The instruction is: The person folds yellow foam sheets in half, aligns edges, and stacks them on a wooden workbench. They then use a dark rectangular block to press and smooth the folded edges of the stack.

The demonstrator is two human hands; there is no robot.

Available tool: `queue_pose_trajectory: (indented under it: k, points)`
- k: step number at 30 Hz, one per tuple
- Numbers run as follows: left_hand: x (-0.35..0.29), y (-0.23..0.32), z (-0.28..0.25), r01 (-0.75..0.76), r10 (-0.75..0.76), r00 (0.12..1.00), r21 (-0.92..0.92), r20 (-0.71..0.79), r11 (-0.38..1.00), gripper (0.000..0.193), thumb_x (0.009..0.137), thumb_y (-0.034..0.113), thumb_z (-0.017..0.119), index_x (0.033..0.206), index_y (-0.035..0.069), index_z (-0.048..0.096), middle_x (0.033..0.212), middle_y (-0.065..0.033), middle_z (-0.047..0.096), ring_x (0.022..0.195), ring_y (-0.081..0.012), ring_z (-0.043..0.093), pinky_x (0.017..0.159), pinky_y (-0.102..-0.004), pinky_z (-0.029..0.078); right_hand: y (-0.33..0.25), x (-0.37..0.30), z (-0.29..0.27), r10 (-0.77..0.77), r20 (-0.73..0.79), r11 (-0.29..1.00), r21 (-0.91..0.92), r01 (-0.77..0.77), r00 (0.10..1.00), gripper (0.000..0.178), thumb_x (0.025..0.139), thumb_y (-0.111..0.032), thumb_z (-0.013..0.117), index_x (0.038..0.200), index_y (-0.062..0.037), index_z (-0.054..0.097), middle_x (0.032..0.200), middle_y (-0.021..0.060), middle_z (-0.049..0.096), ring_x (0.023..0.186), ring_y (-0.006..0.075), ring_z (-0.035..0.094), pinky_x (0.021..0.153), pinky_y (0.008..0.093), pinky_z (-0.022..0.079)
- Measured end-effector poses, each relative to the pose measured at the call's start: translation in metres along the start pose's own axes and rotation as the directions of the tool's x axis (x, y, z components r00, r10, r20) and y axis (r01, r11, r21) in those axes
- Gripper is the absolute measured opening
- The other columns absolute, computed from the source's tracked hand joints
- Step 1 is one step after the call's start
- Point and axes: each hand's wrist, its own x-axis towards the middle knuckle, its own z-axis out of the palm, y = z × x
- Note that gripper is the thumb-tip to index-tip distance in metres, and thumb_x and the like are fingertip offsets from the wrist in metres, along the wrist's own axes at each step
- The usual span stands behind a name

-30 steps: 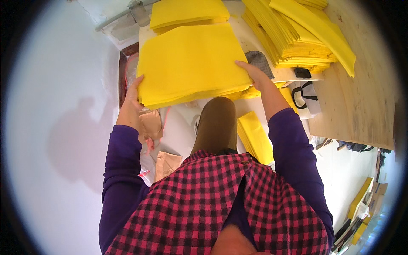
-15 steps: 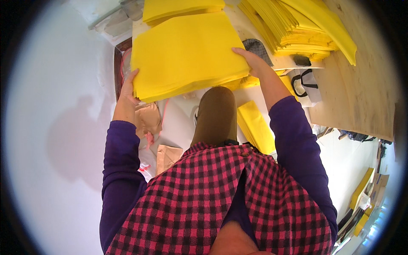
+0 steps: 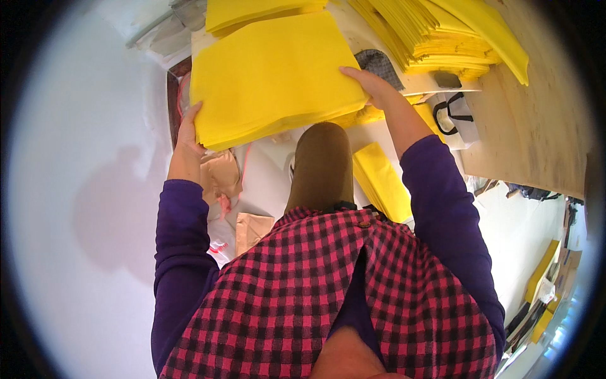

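Observation:
A thick stack of yellow fabric sheets [image 3: 271, 76] lies level before me at the table's near edge, its layered front edge toward me. My left hand [image 3: 187, 131] grips the stack's near left corner, thumb on top and fingers underneath or hidden. At the right edge my right hand [image 3: 371, 88] has its thumb on the top sheet, the other fingers out of sight below. Behind this stack lies another yellow pile [image 3: 262, 14], partly cut off by the picture's rim.
A tall yellow pile [image 3: 442, 47] stands on the wooden table at the right, near a grey checked cloth [image 3: 380, 68]. Below are a white bag with black handles [image 3: 464, 120], a yellow bundle [image 3: 382, 182] and brown paper packages [image 3: 219, 177]. A white wall [image 3: 82, 189] rises at left.
Both hands keep their hold on the yellow stack. The whole view has shifted slightly; the stack and hands show hardly any movement relative to the table.

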Motion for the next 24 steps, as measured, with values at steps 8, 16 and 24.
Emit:
queue_pose_trajectory:
  k: [8,16,24]
  points:
    - [0.005,0.0,-0.004,0.001,-0.001,1.0,-0.007,0.002,1.0,0.04,0.089,0.033,0.055,0.118,0.005,0.057,0.112,-0.0118,0.064,0.097,-0.0293,0.063,0.086,-0.0415,0.052,-0.024,-0.013,0.007,-0.02,0.037,0.999,0.05,0.019,0.999,0.052,0.086,-0.041,0.061,0.123,-0.0044,0.054,0.115,0.0079,0.063,0.098,0.0171,0.064,0.081,0.0307,0.053]
    - [-0.002,0.0,0.003,-0.026,0.026,1.0,0.009,0.007,1.0,0.04,0.093,0.031,0.047,0.122,0.004,0.054,0.117,-0.0122,0.062,0.102,-0.03,0.061,0.089,-0.0428,0.05,-0.055,-0.032,0.022,-0.13,0.011,0.99,-0.044,0.131,0.991,0.051,0.083,-0.041,0.065,0.118,-0.0045,0.058,0.109,0.0073,0.066,0.093,0.0165,0.066,0.075,0.0285,0.054]
    - [0.006,0.001,-0.005,0.002,-0.001,0.997,-0.016,0.075,1.0,0.039,0.092,0.03,0.049,0.121,0.005,0.055,0.116,-0.0119,0.062,0.103,-0.0305,0.06,0.09,-0.0429,0.049,-0.035,-0.019,0.009,-0.12,0.017,0.993,-0.009,0.12,0.993,0.05,0.086,-0.039,0.062,0.122,-0.005,0.056,0.112,0.007,0.064,0.097,0.0163,0.065,0.079,0.0295,0.054]
